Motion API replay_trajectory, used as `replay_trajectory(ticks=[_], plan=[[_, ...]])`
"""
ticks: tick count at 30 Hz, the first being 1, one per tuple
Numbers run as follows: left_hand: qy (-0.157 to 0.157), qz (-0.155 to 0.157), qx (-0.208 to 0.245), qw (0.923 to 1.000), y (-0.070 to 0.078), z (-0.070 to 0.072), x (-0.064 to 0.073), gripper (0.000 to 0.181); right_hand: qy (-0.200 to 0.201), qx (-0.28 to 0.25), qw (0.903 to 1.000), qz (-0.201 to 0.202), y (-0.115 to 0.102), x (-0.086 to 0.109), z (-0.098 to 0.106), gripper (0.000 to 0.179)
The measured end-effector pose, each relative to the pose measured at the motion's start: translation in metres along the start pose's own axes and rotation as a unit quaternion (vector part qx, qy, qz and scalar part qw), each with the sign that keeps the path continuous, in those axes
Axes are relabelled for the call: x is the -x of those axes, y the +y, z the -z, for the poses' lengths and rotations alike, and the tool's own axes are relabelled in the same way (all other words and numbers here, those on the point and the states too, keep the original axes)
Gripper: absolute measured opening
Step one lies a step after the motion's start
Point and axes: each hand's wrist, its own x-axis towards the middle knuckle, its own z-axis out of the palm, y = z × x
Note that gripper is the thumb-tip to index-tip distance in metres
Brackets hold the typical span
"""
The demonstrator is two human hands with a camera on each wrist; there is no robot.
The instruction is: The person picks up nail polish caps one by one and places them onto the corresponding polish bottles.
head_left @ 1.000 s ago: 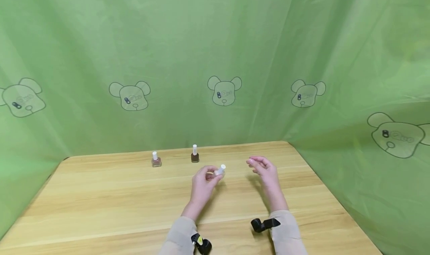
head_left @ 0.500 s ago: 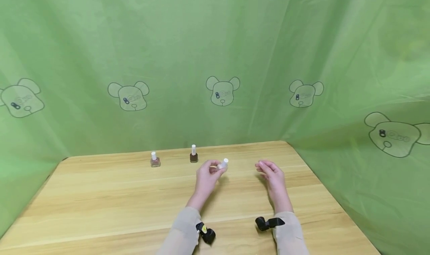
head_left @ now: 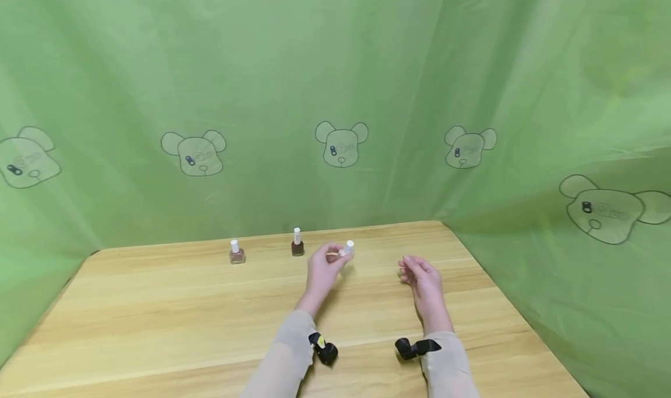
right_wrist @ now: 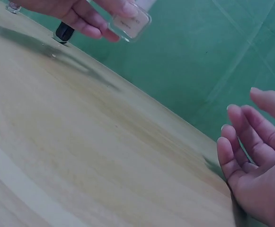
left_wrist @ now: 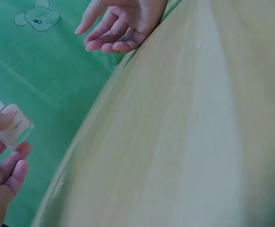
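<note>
Between thumb and fingers, my left hand point(head_left: 322, 271) pinches a nail polish bottle point(left_wrist: 18, 124) with pale pink polish and a white cap. In the right wrist view this bottle point(right_wrist: 131, 23) hangs above the tabletop, tilted. My right hand point(head_left: 426, 281) is off to the right, its fingers loosely bent and holding nothing; its palm point(right_wrist: 265, 189) shows in the right wrist view. Left of the held bottle, a dark brown nail polish bottle point(head_left: 297, 248) stands upright near the back edge. Farther left stands a mauve nail polish bottle point(head_left: 237, 256), also white-capped.
The wooden table point(head_left: 183, 316) spreads under both hands, its back edge close behind the standing bottles. A green curtain point(head_left: 262, 66) printed with bear heads hangs behind and at the sides. Each sleeve carries a black wrist camera point(head_left: 327, 353).
My left hand has carried the pale bottle forward, toward the back of the table. My right hand has shifted slightly right and nearer to me. The standing bottles stay in place.
</note>
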Motion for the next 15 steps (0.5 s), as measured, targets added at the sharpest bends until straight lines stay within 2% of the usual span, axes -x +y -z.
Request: replay_trajectory(ticks=[5,15], plan=[[-0.010,0.004,-0.001,0.9999,-0.008,-0.009,-0.009,0.030,0.016,-0.008,0.9998,-0.002,0.001,0.000,0.002,0.011],[-0.017,0.040,-0.013,0.9990,-0.021,-0.020,-0.023,0.030,0.021,-0.023,0.9994,-0.017,0.000,-0.001,0.003,0.008]])
